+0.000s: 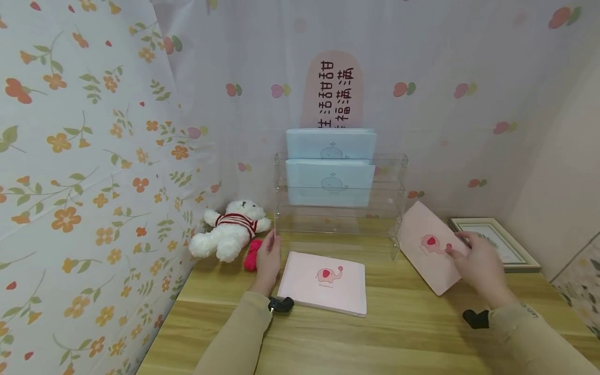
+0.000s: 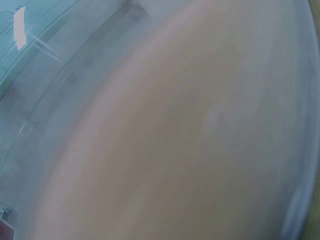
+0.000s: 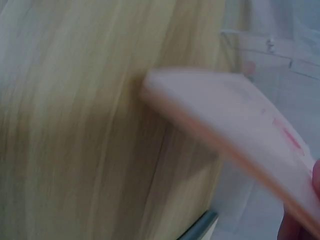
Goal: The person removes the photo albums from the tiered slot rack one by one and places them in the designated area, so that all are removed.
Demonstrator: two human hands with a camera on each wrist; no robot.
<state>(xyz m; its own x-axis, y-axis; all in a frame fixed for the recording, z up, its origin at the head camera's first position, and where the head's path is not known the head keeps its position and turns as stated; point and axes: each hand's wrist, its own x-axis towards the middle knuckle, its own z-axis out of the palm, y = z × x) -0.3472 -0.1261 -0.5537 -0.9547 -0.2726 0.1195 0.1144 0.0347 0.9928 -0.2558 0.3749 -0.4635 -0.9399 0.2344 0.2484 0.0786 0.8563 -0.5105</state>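
My right hand [image 1: 473, 260] grips a pink notebook [image 1: 428, 245] with a red elephant on its cover, held tilted above the wooden table [image 1: 403, 333] at the right of a clear acrylic rack [image 1: 337, 219]. The right wrist view shows that pink notebook [image 3: 235, 130] blurred over the table. A second pink elephant notebook [image 1: 323, 282] lies flat in front of the rack. My left hand [image 1: 268, 260] rests beside its left edge, fingers straight, near the rack's left corner. Two light blue notebooks [image 1: 330, 166] stand in the rack's upper tiers. The left wrist view is only a blur.
A white teddy bear [image 1: 229, 232] in a striped top lies at the back left next to a red object [image 1: 251, 255]. A picture frame [image 1: 494, 242] lies at the back right. Floral curtains close off the left side and back.
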